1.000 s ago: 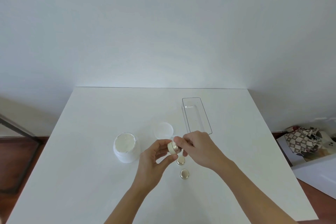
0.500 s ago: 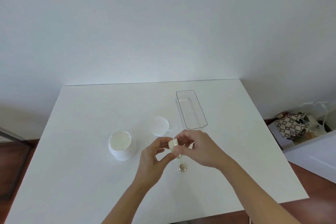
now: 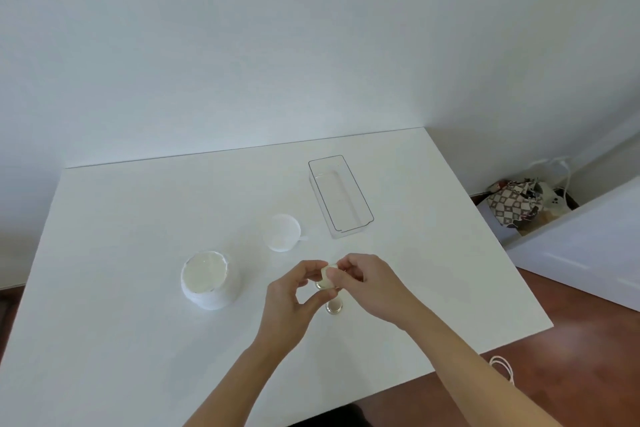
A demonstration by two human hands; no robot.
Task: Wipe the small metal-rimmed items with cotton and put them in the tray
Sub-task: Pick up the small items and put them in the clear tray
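My left hand (image 3: 291,302) and my right hand (image 3: 370,284) meet above the white table (image 3: 138,322). Between their fingertips is a small cream-coloured round item (image 3: 327,279); the left hand pinches it and the right fingers press on it. Any cotton in the right fingers is hidden. A second metal-rimmed item (image 3: 334,307) lies on the table just below the hands. Part of a third one (image 3: 318,285) shows under the held item. The clear rectangular tray (image 3: 360,215) stands beyond the hands, with nothing visible in it.
A white tub (image 3: 207,282) holding white material sits left of the hands. Its round lid (image 3: 284,231) lies between the tub and the tray. The table's right edge runs close to my right forearm. A patterned bag (image 3: 516,204) lies on the floor at right.
The view has swung so the table sits lower and tilted. Both hands stay together on the small item, with the fingers shifting around it. The items on the table have not moved.
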